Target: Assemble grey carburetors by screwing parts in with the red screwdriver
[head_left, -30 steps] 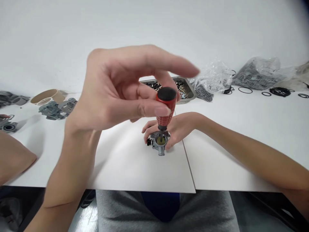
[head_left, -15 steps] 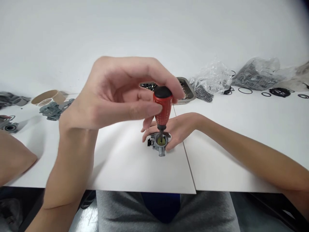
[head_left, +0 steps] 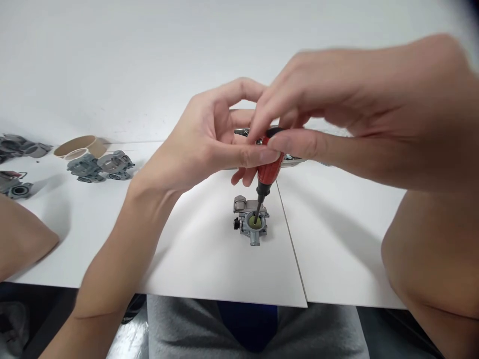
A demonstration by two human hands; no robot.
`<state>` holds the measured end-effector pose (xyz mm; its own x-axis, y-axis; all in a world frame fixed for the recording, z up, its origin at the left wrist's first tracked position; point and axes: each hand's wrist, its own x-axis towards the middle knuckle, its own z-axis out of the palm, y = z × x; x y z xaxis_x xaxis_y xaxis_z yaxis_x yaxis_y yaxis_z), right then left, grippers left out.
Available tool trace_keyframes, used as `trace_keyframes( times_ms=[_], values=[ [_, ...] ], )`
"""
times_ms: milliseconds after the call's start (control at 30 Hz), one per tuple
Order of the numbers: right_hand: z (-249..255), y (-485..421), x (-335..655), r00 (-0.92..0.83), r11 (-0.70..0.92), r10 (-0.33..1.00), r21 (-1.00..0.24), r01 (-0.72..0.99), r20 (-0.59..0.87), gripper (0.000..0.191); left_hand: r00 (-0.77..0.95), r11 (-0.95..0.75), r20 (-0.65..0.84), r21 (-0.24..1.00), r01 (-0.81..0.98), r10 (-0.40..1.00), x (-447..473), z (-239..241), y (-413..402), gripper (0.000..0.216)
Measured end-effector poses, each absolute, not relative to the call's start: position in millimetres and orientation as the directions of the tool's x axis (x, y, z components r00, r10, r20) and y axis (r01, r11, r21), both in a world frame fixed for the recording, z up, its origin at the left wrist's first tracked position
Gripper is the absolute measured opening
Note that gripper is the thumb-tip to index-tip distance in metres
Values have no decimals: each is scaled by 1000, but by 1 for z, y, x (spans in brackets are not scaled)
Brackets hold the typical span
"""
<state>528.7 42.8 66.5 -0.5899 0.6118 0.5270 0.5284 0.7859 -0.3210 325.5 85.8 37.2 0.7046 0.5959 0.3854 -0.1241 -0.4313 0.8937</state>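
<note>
A small grey metal carburetor body [head_left: 250, 225] stands on the white table [head_left: 194, 254] in front of me. A red-handled screwdriver [head_left: 270, 171] stands tilted over it, its dark tip down in the round bore with the yellow-green inside. My left hand [head_left: 209, 139] pinches the red handle with thumb and fingers. My right hand [head_left: 337, 104] has come up and pinches the top of the same handle. Neither hand touches the carburetor body.
More grey carburetor bodies [head_left: 100, 166] and a tan tape ring [head_left: 79, 146] lie at the left, further grey parts [head_left: 15, 184] at the far left edge. A metal tray [head_left: 295, 158] shows partly behind my hands. A bare arm of someone else [head_left: 22, 239] rests at the left.
My right hand let go of the carburetor body and rose to the screwdriver handle. The screwdriver now leans to the right, with both hands on it. The view shifted slightly.
</note>
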Motion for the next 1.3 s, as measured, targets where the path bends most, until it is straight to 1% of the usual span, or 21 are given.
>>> trace_keyframes(
  times_ms=[33, 100, 167, 200, 233, 300, 367, 433, 467, 533, 600, 700, 733, 800, 867, 900, 967, 1033, 1133, 1200, 1300],
  values=[
    [65, 44, 528, -647, 798, 600, -296, 525, 472, 17, 713, -429, 392, 892, -141, 581, 324, 37, 88, 37],
    [64, 48, 530, -692, 806, 592, -317, 500, 413, 20, 739, -426, 397, 890, -164, 545, 322, 37, 92, 38],
    [66, 49, 535, -695, 802, 596, -344, 488, 403, 19, 770, -421, 378, 893, -157, 515, 320, 38, 92, 37],
    [67, 49, 536, -687, 801, 599, -332, 499, 412, 18, 784, -417, 358, 898, -141, 506, 320, 38, 90, 40],
    [67, 49, 536, -667, 798, 602, -296, 525, 440, 17, 796, -412, 332, 904, -115, 506, 321, 39, 88, 45],
    [66, 48, 531, -608, 774, 594, -171, 609, 527, 19, 802, -412, 294, 909, -66, 520, 324, 39, 82, 52],
    [63, 47, 522, -554, 728, 576, -70, 682, 601, 39, 787, -428, 282, 903, -26, 548, 329, 39, 77, 51],
    [62, 46, 515, -527, 690, 582, -33, 723, 619, 57, 765, -452, 290, 892, 1, 575, 332, 39, 74, 46],
    [62, 45, 513, -513, 677, 592, -39, 735, 621, 60, 752, -462, 298, 887, 10, 588, 333, 39, 74, 44],
    [64, 43, 513, -498, 691, 595, -86, 718, 631, 56, 739, -480, 329, 877, -8, 588, 332, 38, 76, 44],
    [68, 40, 518, -528, 759, 577, -171, 628, 622, 51, 751, -486, 352, 873, -48, 558, 329, 38, 79, 43],
    [71, 36, 529, -612, 812, 574, -282, 511, 544, 54, 785, -467, 334, 882, -64, 522, 323, 39, 82, 39],
    [71, 36, 532, -623, 810, 581, -298, 505, 524, 53, 795, -460, 321, 886, -60, 515, 322, 39, 82, 37],
    [70, 37, 534, -628, 803, 591, -294, 519, 505, 45, 820, -458, 307, 887, -62, 484, 323, 40, 81, 35],
    [68, 40, 531, -628, 808, 573, -235, 540, 526, 35, 832, -470, 312, 880, -71, 459, 326, 39, 79, 38],
    [67, 42, 528, -616, 806, 558, -185, 563, 556, 35, 832, -478, 314, 876, -69, 457, 328, 39, 78, 38],
    [65, 45, 521, -570, 769, 539, -85, 634, 620, 48, 827, -484, 300, 874, -39, 476, 331, 38, 76, 36],
    [63, 47, 514, -526, 715, 541, -29, 699, 656, 61, 816, -473, 275, 881, -1, 509, 332, 37, 76, 34],
    [64, 45, 514, -515, 709, 573, -71, 702, 638, 59, 790, -464, 287, 886, -4, 542, 329, 36, 80, 41],
    [67, 42, 520, -543, 756, 587, -166, 634, 601, 53, 798, -458, 300, 888, -35, 522, 326, 37, 83, 42],
    [69, 39, 530, -610, 797, 602, -334, 504, 515, 49, 841, -437, 281, 898, -60, 463, 324, 38, 86, 36]
  ],
)
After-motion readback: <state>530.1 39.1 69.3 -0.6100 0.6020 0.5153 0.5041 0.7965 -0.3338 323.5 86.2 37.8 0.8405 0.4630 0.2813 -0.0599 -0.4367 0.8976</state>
